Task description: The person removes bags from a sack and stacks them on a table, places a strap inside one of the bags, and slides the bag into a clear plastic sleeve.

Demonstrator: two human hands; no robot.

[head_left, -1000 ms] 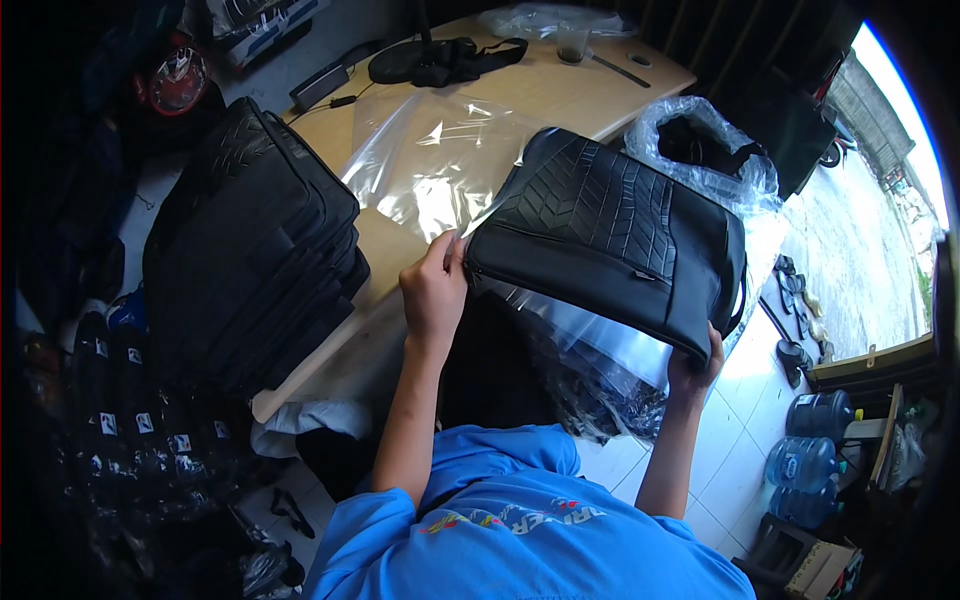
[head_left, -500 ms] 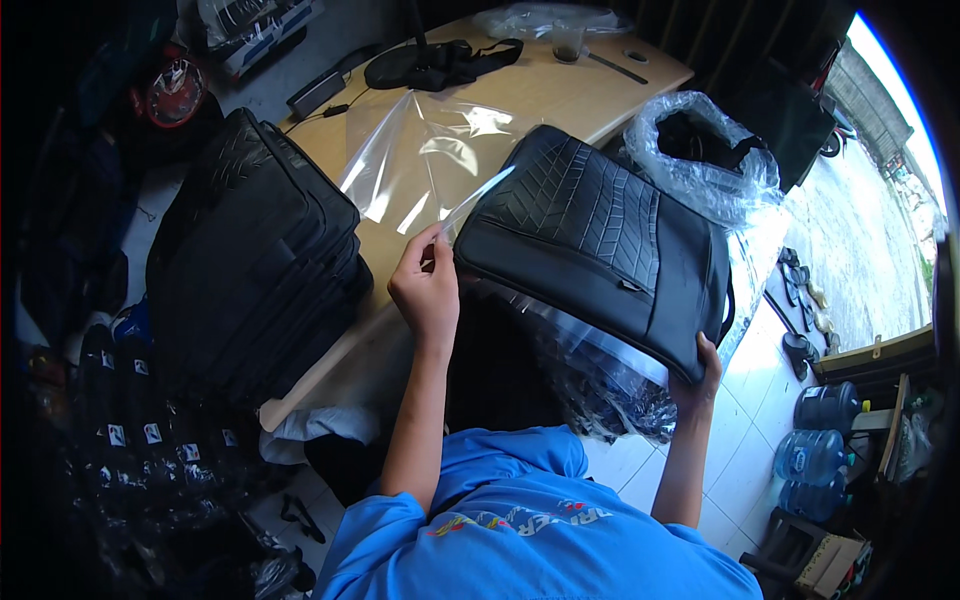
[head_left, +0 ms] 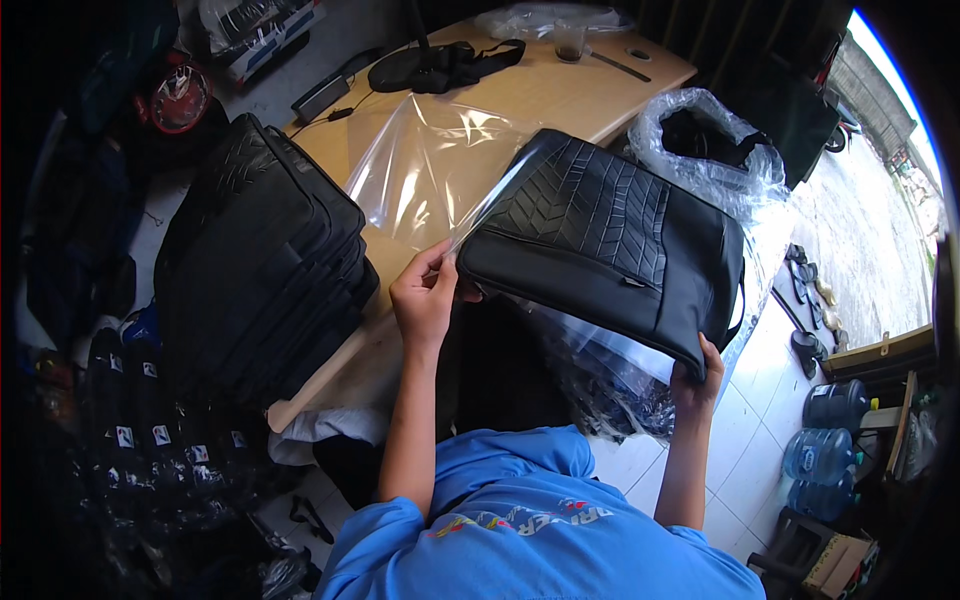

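A: What has moved in the head view?
B: The clear plastic sleeve (head_left: 425, 165): its edge now lies against the left end of the black bag (head_left: 590, 230), and the left hand (head_left: 424, 300) has come closer to that end.
A: Where is the bag?
B: Held up at the right side of the pale wooden table (head_left: 560, 92); I can't tell whether it touches it.
A: And the grips?
B: The left hand pinches the sleeve's edge between thumb and fingers, at the bag's near left corner. The right hand (head_left: 697, 380) clamps the near right corner, thumb on top, the other fingers mostly hidden.
A: What's the bag like?
B: A soft, rounded rectangle, leather-like, with a chevron-patterned panel beside a smooth one. The sleeve is thin, glossy and creased, spread over the table.
A: Around it?
B: On the table's left, a stack of black bags (head_left: 260, 260), matte-sided; past its right edge, crumpled clear plastic (head_left: 655, 135) forming a ring. A see-through cup (head_left: 571, 42) stands at its far side.
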